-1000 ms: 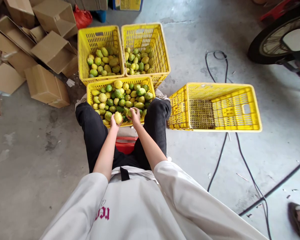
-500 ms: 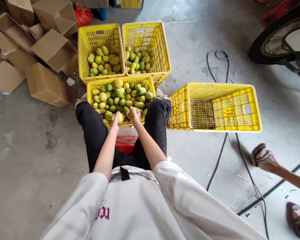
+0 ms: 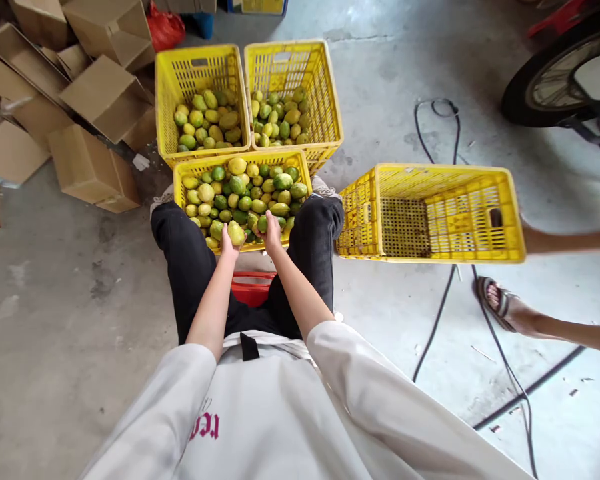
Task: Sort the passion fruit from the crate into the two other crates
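Observation:
Over the near edge of a yellow crate [image 3: 179, 200] between my knees, my left hand [image 3: 227, 243] is closed round a yellow-green lemon [image 3: 237, 233]. Beside it, my right hand [image 3: 273, 235] grips a greener lemon [image 3: 263, 224], partly covered by the fingers. Both hands are slightly apart, just above the fruit. The crate is filled with yellow and green lemons [image 3: 237, 185], several lying close under my hands.
Two taller yellow crates [image 3: 199, 63] [image 3: 325, 93] with lemons stand behind. A bare-bottomed yellow crate [image 3: 445, 259] is at right, with a person's legs [image 3: 575, 330] near it. Cables [image 3: 436, 320], a motorbike wheel [image 3: 535, 93] and cardboard boxes [image 3: 93, 167] surround the area.
My left hand has turned the yellow-green lemon so more of it shows, and the right hand's lemon shows a greener side. The other person's legs have moved forward beside the right-hand crate.

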`<act>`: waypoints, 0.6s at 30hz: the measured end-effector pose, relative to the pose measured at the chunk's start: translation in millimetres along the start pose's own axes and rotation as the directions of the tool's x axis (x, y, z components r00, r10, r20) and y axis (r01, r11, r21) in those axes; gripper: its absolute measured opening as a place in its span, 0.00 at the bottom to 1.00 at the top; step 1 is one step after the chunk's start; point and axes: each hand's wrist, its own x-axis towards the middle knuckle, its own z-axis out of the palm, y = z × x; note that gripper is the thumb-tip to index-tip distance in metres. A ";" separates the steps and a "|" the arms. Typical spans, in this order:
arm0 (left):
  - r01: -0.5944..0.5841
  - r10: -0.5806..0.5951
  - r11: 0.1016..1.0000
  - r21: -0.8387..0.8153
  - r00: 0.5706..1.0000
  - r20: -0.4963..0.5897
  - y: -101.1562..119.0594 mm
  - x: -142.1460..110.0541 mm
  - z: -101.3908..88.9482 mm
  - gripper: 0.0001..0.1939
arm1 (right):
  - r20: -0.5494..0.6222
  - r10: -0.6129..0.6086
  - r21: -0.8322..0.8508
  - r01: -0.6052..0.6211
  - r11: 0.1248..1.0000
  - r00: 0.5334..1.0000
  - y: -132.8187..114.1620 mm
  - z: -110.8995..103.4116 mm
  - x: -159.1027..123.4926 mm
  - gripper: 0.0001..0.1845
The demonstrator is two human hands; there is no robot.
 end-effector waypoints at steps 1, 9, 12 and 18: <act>-0.010 0.010 1.000 0.015 1.000 -0.001 -0.3 -1.3 0.3 0.17 | -0.006 -0.027 -0.010 0.027 1.000 1.000 0.3 0.0 -0.4 0.24; -0.065 0.069 0.994 0.087 0.997 -0.036 -6.6 -7.3 1.2 0.11 | 0.000 -0.022 -0.074 0.022 0.997 1.000 5.2 -3.3 3.6 0.10; -0.055 0.058 0.993 0.105 0.998 -0.027 -5.5 -6.4 1.4 0.09 | -0.006 0.060 -0.054 -0.060 0.997 0.998 6.5 -5.3 7.3 0.15; -0.041 0.049 0.993 0.115 0.996 -0.070 -0.8 1.5 2.3 0.11 | 0.013 0.072 0.013 -0.072 0.997 0.997 8.6 -8.7 12.2 0.26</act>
